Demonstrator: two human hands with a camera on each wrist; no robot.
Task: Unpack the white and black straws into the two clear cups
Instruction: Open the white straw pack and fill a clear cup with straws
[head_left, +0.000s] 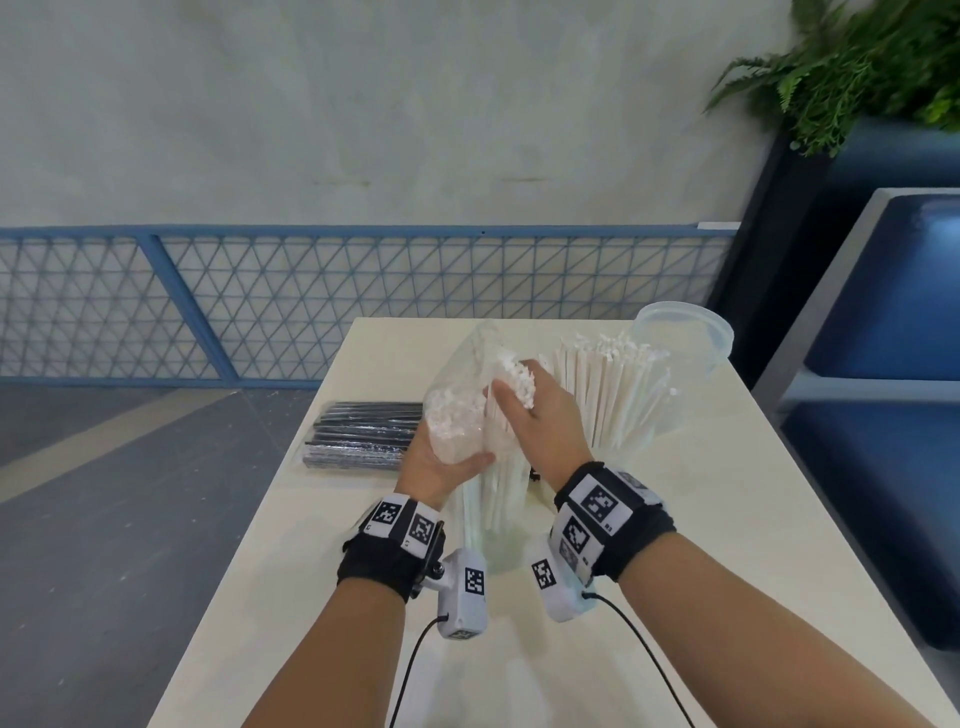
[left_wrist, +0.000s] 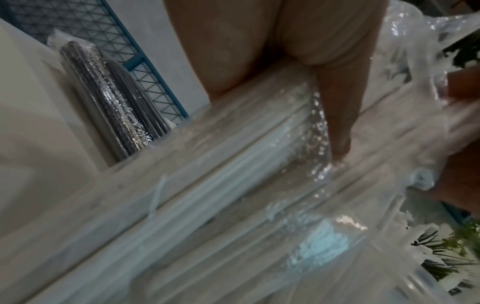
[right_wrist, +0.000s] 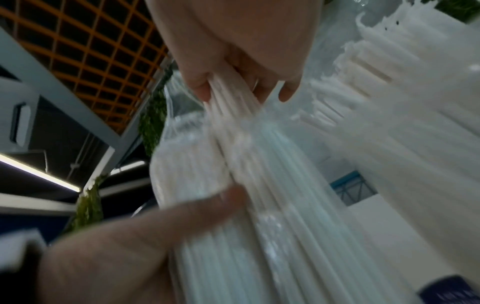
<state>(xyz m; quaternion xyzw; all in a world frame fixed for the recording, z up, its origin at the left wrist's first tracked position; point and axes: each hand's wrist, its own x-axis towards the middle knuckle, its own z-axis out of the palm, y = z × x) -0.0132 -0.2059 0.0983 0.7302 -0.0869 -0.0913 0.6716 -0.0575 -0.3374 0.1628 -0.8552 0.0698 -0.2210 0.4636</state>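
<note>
Leftmost, a sealed pack of black straws (head_left: 363, 435) lies flat on the counter (head_left: 727, 519), just left of the hands. Next, the left hand (head_left: 441, 467) grips a clear bag (head_left: 462, 395) of white straws from below, thumb pressed across the film, the bag standing nearly upright over the middle of the counter. Beside it, the right hand (head_left: 540, 415) reaches into the bag's open top and pinches a bunch of white straws (right_wrist: 233, 96) between thumb and fingers. Right of that, more white straws (head_left: 618, 395) stand upright in a clear cup, only faintly visible round them. At the far right corner stands a second clear cup (head_left: 685, 332) with no straws visible in it.
</note>
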